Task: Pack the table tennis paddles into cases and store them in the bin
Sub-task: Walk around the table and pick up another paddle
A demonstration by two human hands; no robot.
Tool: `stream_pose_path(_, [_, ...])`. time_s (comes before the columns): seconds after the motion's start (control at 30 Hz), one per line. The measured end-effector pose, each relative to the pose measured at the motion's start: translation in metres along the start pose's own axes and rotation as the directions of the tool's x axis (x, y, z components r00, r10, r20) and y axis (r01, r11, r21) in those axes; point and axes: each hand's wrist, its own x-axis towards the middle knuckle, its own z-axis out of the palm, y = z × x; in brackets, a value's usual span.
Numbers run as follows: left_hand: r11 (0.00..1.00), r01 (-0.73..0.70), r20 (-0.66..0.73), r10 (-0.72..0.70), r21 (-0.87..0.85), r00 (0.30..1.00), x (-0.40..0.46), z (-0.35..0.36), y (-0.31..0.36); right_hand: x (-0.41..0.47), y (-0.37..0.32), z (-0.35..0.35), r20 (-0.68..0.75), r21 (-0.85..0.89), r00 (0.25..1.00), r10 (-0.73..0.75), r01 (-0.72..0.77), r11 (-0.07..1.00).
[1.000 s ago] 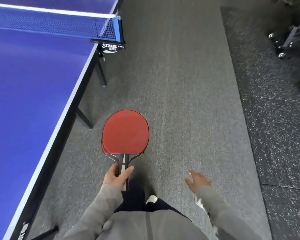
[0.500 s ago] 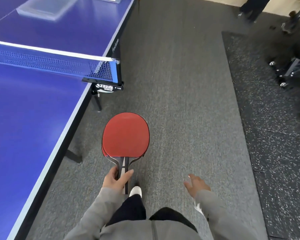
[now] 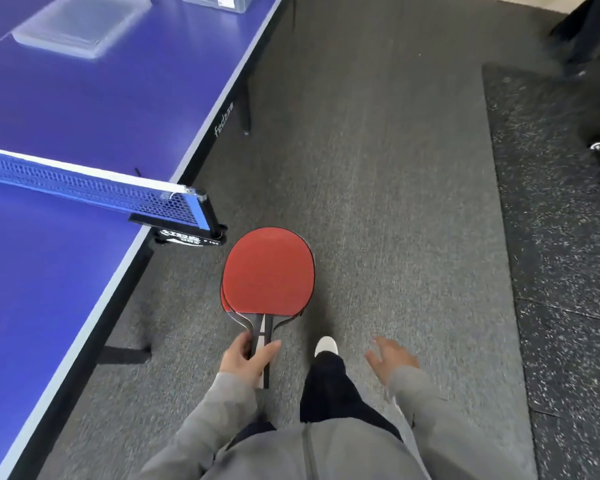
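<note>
**Ana:** Paddles (image 3: 268,271) were in the left hand (image 3: 248,358), two stacked red faces up as far as I could tell, a second red rim peeking out on the thumb side. Fingers and thumb were curled round the handles, with the blades reaching forward past the fingertips.

**Ben:** And the right hand (image 3: 390,356)?

**Ana:** It held nothing; its fingers were spread loosely and pointed down at the grey floor (image 3: 378,202). A white shoe (image 3: 326,345) showed between the two hands.

**Ben:** So which step was that, in your view?

**Ana:** Carrying, I'd say. No paddle was cased or stored yet. The person stood beside the blue table (image 3: 84,98), the net post (image 3: 207,216) just ahead of the left fingertips and toward the table.

**Ben:** Any containers?

**Ana:** Far beyond the fingertips, on the table past the net (image 3: 84,183), lay a flat translucent lid or tray (image 3: 80,27), too blurred to say which. Further on stood a clear bin (image 3: 229,2), cut off by the top edge, so I couldn't tell what was in it. I saw no cases.

**Ben:** What did the next move call for?

**Ana:** Probably bringing the paddles up to that end of the table, and freeing the right hand to open a case, wherever those were. Two loose handles in one grip might slip against each other.
</note>
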Motion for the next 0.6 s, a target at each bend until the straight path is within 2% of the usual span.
stream_pose_path(0.3, [0.996,-0.005,-0.125,-0.006,-0.085,0.992,0.087,0.095,0.090,0.124,-0.009,-0.149,0.056,-0.169,0.989,-0.140,0.148,0.974])
stream_pose_path(0.6, [0.981,0.005,-0.247,-0.054,-0.194,0.967,0.183,0.120,0.152,0.221,-0.058,-0.237,0.093,-0.238,0.981,-0.168,0.186,0.953])
